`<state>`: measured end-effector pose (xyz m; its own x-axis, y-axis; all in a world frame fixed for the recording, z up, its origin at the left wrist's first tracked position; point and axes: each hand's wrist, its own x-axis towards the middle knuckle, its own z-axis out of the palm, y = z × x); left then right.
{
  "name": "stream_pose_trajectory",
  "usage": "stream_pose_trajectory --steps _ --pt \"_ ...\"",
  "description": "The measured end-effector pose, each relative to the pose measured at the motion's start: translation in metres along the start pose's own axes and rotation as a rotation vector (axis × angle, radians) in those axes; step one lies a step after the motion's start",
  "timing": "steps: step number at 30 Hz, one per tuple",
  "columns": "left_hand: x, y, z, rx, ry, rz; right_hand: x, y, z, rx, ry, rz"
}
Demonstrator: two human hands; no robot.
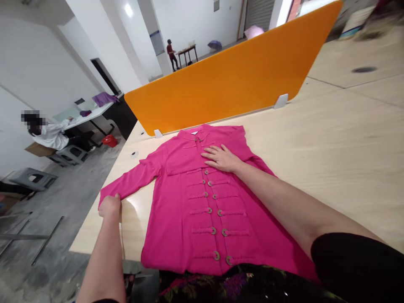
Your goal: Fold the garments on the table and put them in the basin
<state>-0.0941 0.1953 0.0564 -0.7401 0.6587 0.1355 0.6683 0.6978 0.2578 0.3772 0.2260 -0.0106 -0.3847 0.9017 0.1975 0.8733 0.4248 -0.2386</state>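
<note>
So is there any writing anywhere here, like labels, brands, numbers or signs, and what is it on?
No words or numbers can be read.
Collar label inside the pink garment: too small to read.
Bucket at upper right: blurred; I can't tell whether its blue marking includes lettering.
Panel on the far wall: too small and blurred to tell whether it bears text.

Pale table (pixel 322 155) under 1 pink shirt (pixel 197 202)
</note>
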Motion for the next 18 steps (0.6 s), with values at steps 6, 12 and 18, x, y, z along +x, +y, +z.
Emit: stream_pose_trajectory --steps 6,12,18 --pt "0.013 0.041 -0.027 -0.275 0.299 0.04 0.001 0.001 -0.001 0.088 0.057 0.016" --pt "-0.037 0.123 -0.067 -0.509 0.516 0.688 0.005 0.013 0.001 0.462 0.267 0.108" --pt "-0.125 0.18 -0.003 -0.357 0.131 1.296 0.01 0.034 0.004 1.182 0.543 0.305"
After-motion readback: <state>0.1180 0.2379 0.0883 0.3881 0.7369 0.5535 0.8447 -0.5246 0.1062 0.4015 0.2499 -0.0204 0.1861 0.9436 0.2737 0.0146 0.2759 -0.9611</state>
